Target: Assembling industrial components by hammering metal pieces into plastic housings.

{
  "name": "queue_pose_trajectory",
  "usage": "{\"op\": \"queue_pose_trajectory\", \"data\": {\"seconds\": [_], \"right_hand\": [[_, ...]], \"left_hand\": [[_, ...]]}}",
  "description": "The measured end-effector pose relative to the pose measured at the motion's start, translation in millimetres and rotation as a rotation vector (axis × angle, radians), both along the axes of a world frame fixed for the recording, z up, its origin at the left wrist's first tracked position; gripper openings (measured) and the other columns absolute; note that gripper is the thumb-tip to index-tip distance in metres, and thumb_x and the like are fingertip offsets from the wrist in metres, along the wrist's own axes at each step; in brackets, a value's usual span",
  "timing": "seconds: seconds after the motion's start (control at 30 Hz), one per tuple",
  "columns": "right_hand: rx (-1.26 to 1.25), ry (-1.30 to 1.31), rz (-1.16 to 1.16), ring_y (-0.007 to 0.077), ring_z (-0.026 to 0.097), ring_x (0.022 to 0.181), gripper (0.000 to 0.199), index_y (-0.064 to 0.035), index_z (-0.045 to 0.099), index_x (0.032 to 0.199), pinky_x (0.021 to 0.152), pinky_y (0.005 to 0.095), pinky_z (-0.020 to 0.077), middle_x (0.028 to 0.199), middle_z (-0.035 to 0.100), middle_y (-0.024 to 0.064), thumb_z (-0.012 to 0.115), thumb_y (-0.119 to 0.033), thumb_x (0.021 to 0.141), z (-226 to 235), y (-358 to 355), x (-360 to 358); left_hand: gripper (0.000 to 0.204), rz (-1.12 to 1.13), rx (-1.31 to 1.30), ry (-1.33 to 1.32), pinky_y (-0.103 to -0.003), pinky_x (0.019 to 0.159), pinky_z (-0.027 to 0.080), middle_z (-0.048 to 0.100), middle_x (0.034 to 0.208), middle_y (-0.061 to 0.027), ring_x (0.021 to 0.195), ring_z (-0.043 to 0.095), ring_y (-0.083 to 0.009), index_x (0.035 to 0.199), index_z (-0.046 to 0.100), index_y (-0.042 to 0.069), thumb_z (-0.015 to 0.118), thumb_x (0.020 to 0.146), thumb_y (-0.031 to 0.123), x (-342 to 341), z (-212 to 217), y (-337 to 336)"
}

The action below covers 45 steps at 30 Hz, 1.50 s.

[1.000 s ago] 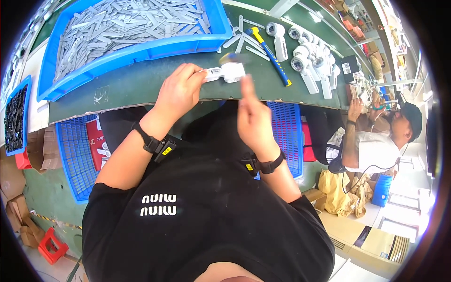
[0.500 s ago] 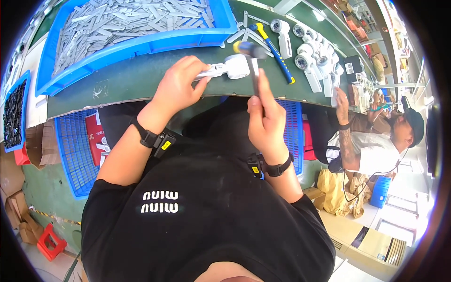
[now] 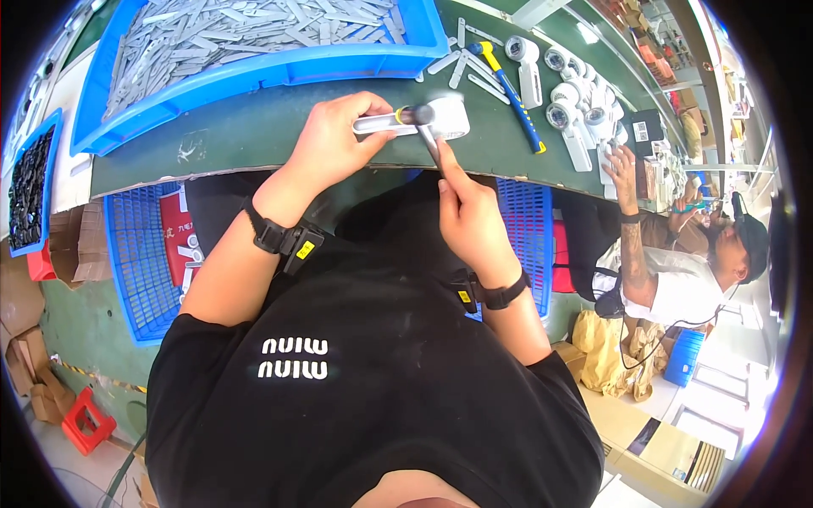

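Note:
My left hand [image 3: 333, 135] is closed around the handle end of a white handheld fan [image 3: 455, 120], which lies over the green table edge with its round head to the right. In my right hand [image 3: 474, 207] is a hammer [image 3: 426, 131], its shaft gripped with the forefinger stretched along it. The hammer's dark head, ringed in yellow, is over the fan's handle near my left fingertips; whether it touches cannot be made out. Another hammer [image 3: 512, 89], blue and yellow, lies on the table to the right.
A large blue bin [image 3: 271, 72] of grey strips stands behind my hands. Loose strips [image 3: 461, 59] and several white fans [image 3: 576, 114] lie to the right. Blue baskets [image 3: 140, 271] sit below the table. A smaller bin [image 3: 34, 190] holds black parts. At right a co-worker's hand [image 3: 622, 173] reaches over the table.
The hammer head has swung down and left, from above the fan's round head to over its handle. My right hand has tipped left with it. My left hand keeps its hold.

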State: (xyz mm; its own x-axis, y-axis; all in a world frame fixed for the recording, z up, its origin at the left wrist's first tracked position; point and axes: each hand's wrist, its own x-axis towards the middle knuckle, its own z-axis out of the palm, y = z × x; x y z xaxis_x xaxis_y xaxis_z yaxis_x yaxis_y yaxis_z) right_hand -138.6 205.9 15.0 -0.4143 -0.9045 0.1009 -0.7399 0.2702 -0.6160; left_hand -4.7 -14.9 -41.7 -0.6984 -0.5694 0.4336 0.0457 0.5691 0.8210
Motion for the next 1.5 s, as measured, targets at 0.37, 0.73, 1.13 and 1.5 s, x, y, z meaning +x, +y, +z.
{"op": "queue_pose_trajectory", "data": {"seconds": [0.37,0.73,1.13,1.5], "right_hand": [[-0.185,-0.095,0.003,0.0396,0.071,0.077,0.059,-0.0048,0.057,0.163,0.076,0.0379,0.0562,0.09,0.071,0.0245,0.061,0.005,0.105,4.6,1.8,4.6],[-0.333,-0.041,0.072,0.0374,0.067,0.072,0.06,-0.003,0.059,0.162,0.075,0.0369,0.0564,0.085,0.066,0.0223,0.063,0.006,0.103,-5.3,-13.2,24.3],[-0.092,-0.013,0.194,0.0382,0.067,0.071,0.061,-0.0044,0.06,0.162,0.07,0.041,0.0549,0.088,0.069,0.0205,0.064,0.008,0.101,-0.6,-16.5,17.0],[-0.303,-0.221,0.082,0.0379,0.072,0.074,0.06,-0.0078,0.058,0.163,0.073,0.0406,0.0563,0.087,0.07,0.0259,0.061,0.002,0.105,1.6,-11.2,29.4]], "left_hand": [[0.03,-0.018,0.071,-0.045,-0.039,0.087,0.063,0.082,0.105,-0.0143,0.097,0.081,-0.0296,0.114,0.075,0.002,0.09,0.089,0.011,0.3,-1.1,-2.8],[0.053,-0.01,0.144,-0.044,-0.033,0.087,0.06,0.086,0.103,-0.0078,0.091,0.078,-0.017,0.13,0.068,0.005,0.095,0.085,0.009,0.0,2.9,-3.1],[0.058,0.0,0.097,-0.001,-0.036,0.08,0.06,0.086,0.104,-0.0131,0.091,0.083,-0.0285,0.132,0.063,0.003,0.095,0.083,0.009,-2.8,-7.4,-8.1],[0.063,0.037,0.046,-0.02,-0.037,0.086,0.061,0.087,0.107,-0.0127,0.096,0.083,-0.0269,0.136,0.063,0.004,0.096,0.082,0.009,-1.5,-3.3,-4.7]]}}
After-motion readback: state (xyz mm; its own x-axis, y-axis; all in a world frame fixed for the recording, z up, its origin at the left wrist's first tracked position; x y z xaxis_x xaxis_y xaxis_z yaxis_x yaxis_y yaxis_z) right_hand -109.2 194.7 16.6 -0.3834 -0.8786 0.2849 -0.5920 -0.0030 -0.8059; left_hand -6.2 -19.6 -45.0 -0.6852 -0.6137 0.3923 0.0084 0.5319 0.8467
